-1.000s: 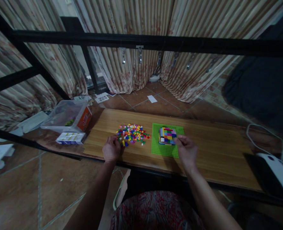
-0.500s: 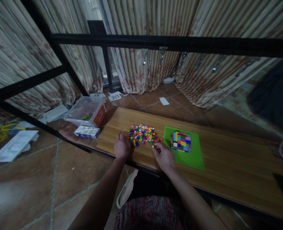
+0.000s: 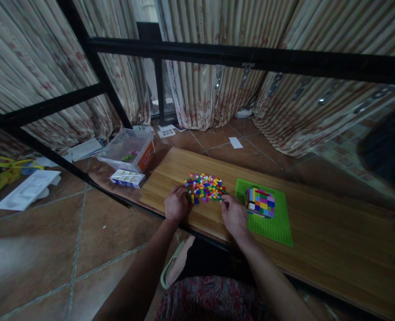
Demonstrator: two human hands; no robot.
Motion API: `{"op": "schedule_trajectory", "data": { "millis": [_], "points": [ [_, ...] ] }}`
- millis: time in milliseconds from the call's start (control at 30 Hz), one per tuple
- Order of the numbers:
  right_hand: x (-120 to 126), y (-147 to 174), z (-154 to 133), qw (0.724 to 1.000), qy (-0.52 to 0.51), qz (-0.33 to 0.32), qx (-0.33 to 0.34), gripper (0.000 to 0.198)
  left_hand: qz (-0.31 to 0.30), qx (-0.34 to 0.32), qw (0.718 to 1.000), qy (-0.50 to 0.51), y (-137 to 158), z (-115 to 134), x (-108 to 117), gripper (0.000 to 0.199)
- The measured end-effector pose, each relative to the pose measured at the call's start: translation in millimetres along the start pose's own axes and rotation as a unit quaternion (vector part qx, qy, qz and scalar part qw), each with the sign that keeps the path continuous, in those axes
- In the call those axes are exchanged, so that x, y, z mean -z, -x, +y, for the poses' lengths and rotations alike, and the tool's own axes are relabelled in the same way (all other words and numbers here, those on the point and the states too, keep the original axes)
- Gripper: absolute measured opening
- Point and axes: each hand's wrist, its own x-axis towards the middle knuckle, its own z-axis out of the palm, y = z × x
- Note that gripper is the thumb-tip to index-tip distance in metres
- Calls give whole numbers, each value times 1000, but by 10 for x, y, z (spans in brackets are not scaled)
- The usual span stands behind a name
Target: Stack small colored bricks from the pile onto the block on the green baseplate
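Note:
A loose pile of small coloured building bricks (image 3: 206, 186) lies on the wooden tabletop (image 3: 321, 223). My left hand (image 3: 176, 204) rests at the pile's left edge with its fingers curled together; whatever is between the fingertips is hidden. At the pile's right front edge, my right hand (image 3: 235, 216) has thumb and fingers pinched around a tiny whitish brick (image 3: 221, 201). Just right of that hand, a blocky multicoloured brick structure (image 3: 261, 203) stands on a green studded baseplate (image 3: 277, 227).
A clear plastic tub (image 3: 124, 149) with an orange label and a few pieces inside stands at the left end, behind a small white-and-purple box (image 3: 128, 178). Beyond the table runs a black metal frame (image 3: 191, 49) in front of striped curtains (image 3: 197, 98).
The whole view has shifted, so the table and hands appear slightly further right. Both hands keep nearly the same places beside the pile.

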Motion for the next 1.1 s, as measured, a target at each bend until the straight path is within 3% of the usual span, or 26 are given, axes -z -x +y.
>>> {"op": "schedule_trajectory", "data": {
  "millis": [200, 300, 433, 767, 1100],
  "points": [
    [-9, -204, -344, 998, 5, -16, 62, 23, 3, -2, 1000, 3, 3, -9, -10, 27],
    [-98, -395, -551, 993, 28, -46, 102, 23, 7, 13, 1000, 0, 2, -10, -14, 27],
    [-253, -582, -678, 987, 85, -88, 107, 21, 15, 19, 1000, 9, 0, -13, -15, 25],
    [-243, -580, -613, 983, 97, -106, 111, 20, 41, -1, 999, 21, -26, -72, -29, 23],
    [-142, -514, -453, 987, 87, -104, 91, 24, 30, 31, 999, 15, -1, 7, 6, 23]
  ]
}}
